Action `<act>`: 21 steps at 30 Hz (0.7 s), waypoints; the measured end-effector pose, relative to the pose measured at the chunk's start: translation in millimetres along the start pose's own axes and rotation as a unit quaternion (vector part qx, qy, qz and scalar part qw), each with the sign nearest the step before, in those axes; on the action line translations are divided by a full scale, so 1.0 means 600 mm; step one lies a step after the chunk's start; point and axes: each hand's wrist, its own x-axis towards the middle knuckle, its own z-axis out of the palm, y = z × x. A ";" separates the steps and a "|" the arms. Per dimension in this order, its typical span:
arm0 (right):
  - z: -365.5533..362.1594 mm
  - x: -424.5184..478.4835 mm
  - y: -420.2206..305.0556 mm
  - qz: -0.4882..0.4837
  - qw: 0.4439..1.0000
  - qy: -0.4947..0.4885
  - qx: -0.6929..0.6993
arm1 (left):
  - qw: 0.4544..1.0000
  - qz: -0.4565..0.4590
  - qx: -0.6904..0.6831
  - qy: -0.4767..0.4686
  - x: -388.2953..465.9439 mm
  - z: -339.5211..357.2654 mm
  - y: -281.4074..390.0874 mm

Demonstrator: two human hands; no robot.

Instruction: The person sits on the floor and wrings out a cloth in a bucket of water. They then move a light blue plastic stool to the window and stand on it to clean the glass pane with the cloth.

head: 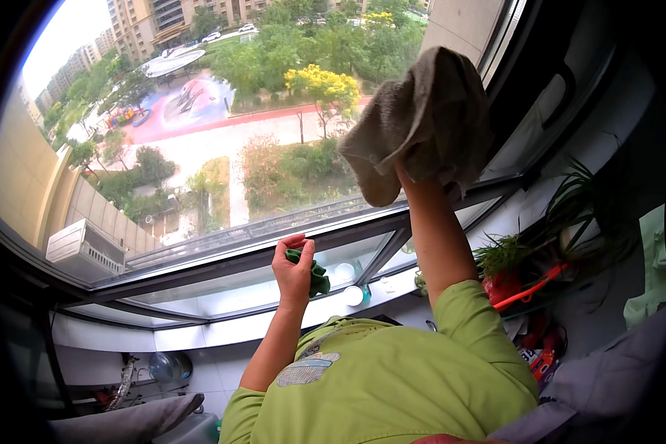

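Observation:
A grey-brown cloth (422, 122) hangs over my right hand (408, 166), raised at the right side of the window; the cloth hides nearly all of that hand. Whether it touches the glass cannot be told. Lower and to the left, my left hand (293, 272) is closed on a crumpled green cloth (318, 280), just in front of the dark window frame (200, 263). Through the large window pane (266, 166) a playground, trees and buildings show.
On the white sill (244, 328) stands a white round container (353, 296). Potted plants (499, 255) and a red-orange handle (533, 288) are at the right. A large water bottle (169, 366) lies low at the left. Outside is an air-conditioner unit (86, 250).

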 end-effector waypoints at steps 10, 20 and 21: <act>0.074 -0.172 0.068 0.030 0.959 -0.080 -0.271 | 0.999 0.029 0.027 0.004 0.008 0.011 0.004; 0.049 -0.337 0.118 0.102 0.888 -0.261 -0.364 | 1.000 0.013 0.010 0.003 -0.010 0.010 0.003; 0.049 -0.343 0.118 0.104 0.882 -0.270 -0.371 | 1.000 0.015 0.009 -0.001 -0.011 0.013 0.003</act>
